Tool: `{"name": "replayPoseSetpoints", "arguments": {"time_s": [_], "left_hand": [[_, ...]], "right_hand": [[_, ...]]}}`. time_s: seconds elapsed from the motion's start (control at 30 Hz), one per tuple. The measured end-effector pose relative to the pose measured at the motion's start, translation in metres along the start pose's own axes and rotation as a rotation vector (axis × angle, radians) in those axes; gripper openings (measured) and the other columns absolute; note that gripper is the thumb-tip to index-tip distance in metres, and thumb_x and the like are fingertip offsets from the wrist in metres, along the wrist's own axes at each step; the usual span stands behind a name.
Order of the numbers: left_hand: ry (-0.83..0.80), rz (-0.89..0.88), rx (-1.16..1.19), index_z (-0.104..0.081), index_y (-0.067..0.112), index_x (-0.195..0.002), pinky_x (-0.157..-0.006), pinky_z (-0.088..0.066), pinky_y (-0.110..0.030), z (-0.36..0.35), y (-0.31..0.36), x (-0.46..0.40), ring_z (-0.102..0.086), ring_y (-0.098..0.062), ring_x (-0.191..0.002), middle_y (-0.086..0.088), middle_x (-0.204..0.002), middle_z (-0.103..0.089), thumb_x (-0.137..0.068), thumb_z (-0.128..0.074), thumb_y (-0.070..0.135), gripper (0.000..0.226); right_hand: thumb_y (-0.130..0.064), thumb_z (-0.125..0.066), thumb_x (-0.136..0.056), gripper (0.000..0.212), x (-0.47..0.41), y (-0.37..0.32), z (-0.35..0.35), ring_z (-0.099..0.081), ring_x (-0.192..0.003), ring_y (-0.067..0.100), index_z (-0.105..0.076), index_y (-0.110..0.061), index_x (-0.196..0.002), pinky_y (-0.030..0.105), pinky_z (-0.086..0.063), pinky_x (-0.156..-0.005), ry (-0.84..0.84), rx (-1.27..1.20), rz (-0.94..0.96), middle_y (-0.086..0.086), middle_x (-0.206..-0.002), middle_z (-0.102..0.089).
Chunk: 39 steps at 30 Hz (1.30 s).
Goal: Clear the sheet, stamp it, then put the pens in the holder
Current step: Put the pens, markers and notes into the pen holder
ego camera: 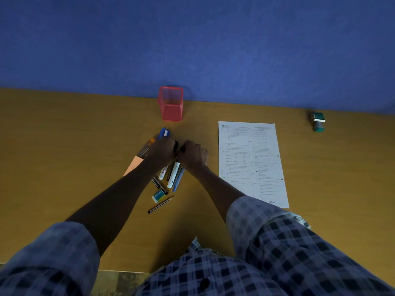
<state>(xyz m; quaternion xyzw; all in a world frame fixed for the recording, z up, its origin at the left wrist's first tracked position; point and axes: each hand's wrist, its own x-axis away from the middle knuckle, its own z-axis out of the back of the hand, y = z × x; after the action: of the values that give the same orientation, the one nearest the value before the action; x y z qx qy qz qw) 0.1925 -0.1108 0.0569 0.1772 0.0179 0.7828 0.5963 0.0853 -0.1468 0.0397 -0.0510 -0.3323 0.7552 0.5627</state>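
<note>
A bundle of pens and markers (174, 173) lies on the wooden desk (64, 146), left of a printed sheet (250, 163). My left hand (161, 151) and my right hand (194, 154) meet over the bundle's far end, fingers curled round the pens. A blue pen (164, 133) sticks out beyond my left hand. The red mesh holder (171, 103) stands upright and looks empty, just behind the hands by the wall. A green stamp (318, 121) lies on its side at the far right. The sheet bears a dark stamp mark near its lower edge.
A teal eraser (158, 195) and a pencil (160, 205) lie nearer to me than the bundle. An orange paper slip (134, 165) and a dark stick with an orange tip (147, 146) lie under my left forearm. A blue wall (192, 39) closes the desk's far edge.
</note>
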Motion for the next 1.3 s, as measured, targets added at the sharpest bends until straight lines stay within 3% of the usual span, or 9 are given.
{"name": "replayPoseSetpoints", "arguments": {"time_s": [0.07,0.23,0.37,0.53,0.67,0.83,1.0,1.17,1.3], "left_hand": [[-0.003,0.008,0.033,-0.057,0.005,-0.088,-0.063,-0.049,-0.039,-0.002,-0.001,-0.002,-0.064,-0.035,-0.087,-0.016,-0.091,-0.063,-0.086,-0.060,0.011,0.007],[0.070,-0.022,0.066,-0.050,0.012,-0.132,-0.066,-0.053,-0.039,-0.008,-0.004,-0.005,-0.064,-0.036,-0.099,-0.015,-0.119,-0.061,-0.084,-0.061,0.012,0.049],[0.173,-0.042,0.161,-0.063,0.016,-0.100,-0.047,-0.029,-0.020,-0.005,-0.006,-0.004,-0.065,-0.030,-0.081,-0.008,-0.090,-0.066,-0.080,-0.060,0.013,0.021],[0.192,0.035,0.254,-0.062,0.021,-0.115,-0.067,-0.042,-0.027,0.001,-0.017,-0.002,-0.063,-0.029,-0.091,-0.006,-0.102,-0.066,-0.078,-0.061,0.018,0.037],[0.334,0.006,0.341,-0.062,0.019,-0.086,-0.064,-0.054,-0.036,0.014,-0.022,-0.003,-0.063,-0.027,-0.069,-0.004,-0.074,-0.064,-0.078,-0.064,0.020,0.008],[0.578,-0.059,0.630,-0.066,0.023,-0.111,-0.072,-0.059,-0.032,0.057,-0.023,-0.014,-0.066,-0.017,-0.074,0.000,-0.088,-0.070,-0.074,-0.068,0.014,0.038],[0.778,-0.065,0.858,-0.059,0.009,-0.122,-0.070,-0.052,-0.013,0.103,-0.024,-0.044,-0.061,-0.004,-0.080,0.014,-0.093,-0.059,-0.079,-0.067,-0.001,0.045],[0.849,-0.156,0.683,-0.056,0.012,-0.123,-0.072,-0.055,-0.016,0.123,-0.023,-0.059,-0.065,-0.012,-0.090,0.005,-0.103,-0.061,-0.085,-0.065,0.009,0.039],[0.741,-0.161,0.405,-0.056,0.008,-0.112,-0.079,-0.058,-0.041,0.109,-0.025,-0.069,-0.066,-0.026,-0.093,-0.013,-0.102,-0.066,-0.087,-0.061,0.014,0.026]], "right_hand": [[-0.037,-0.053,-0.090,0.030,-0.001,0.001,0.004,-0.066,-0.096,0.034,-0.068,-0.013,-0.098,0.039,-0.046,-0.085,-0.009,-0.035,-0.006,0.012,-0.097,-0.071],[-0.031,-0.065,-0.081,0.026,-0.006,0.005,0.021,-0.068,-0.095,0.032,-0.069,-0.017,-0.102,0.040,-0.057,-0.081,-0.026,-0.161,-0.044,0.010,-0.102,-0.072],[-0.020,-0.070,-0.078,0.023,-0.011,0.010,0.032,-0.071,-0.086,0.023,-0.068,-0.014,-0.100,0.029,-0.054,-0.067,-0.046,-0.364,-0.053,0.009,-0.094,-0.074],[-0.017,-0.072,-0.077,0.021,-0.015,0.014,0.041,-0.070,-0.078,0.017,-0.074,-0.015,-0.098,0.019,-0.052,-0.059,-0.081,-0.478,-0.011,0.009,-0.092,-0.076],[-0.014,-0.073,-0.077,0.016,-0.021,0.014,0.051,-0.073,-0.080,0.022,-0.073,-0.015,-0.093,0.039,-0.061,-0.080,-0.074,-0.534,0.014,0.008,-0.089,-0.076],[-0.008,-0.073,-0.076,0.013,-0.027,-0.002,0.085,-0.070,-0.082,0.019,-0.071,-0.016,-0.087,0.040,-0.059,-0.082,0.161,-0.637,0.159,-0.002,-0.085,-0.072],[0.000,-0.070,-0.080,0.013,-0.042,-0.031,0.118,-0.064,-0.073,-0.003,-0.066,-0.004,-0.092,0.015,-0.053,-0.066,0.431,-0.762,0.312,-0.007,-0.082,-0.066],[0.001,-0.065,-0.085,0.014,-0.061,-0.052,0.123,-0.067,-0.077,0.005,-0.062,-0.001,-0.098,0.027,-0.060,-0.072,0.478,-0.737,0.391,-0.004,-0.086,-0.064],[-0.006,-0.066,-0.087,0.013,-0.074,-0.058,0.108,-0.068,-0.086,0.018,-0.063,-0.002,-0.099,0.035,-0.061,-0.079,0.472,-0.572,0.415,0.006,-0.095,-0.070]]}}
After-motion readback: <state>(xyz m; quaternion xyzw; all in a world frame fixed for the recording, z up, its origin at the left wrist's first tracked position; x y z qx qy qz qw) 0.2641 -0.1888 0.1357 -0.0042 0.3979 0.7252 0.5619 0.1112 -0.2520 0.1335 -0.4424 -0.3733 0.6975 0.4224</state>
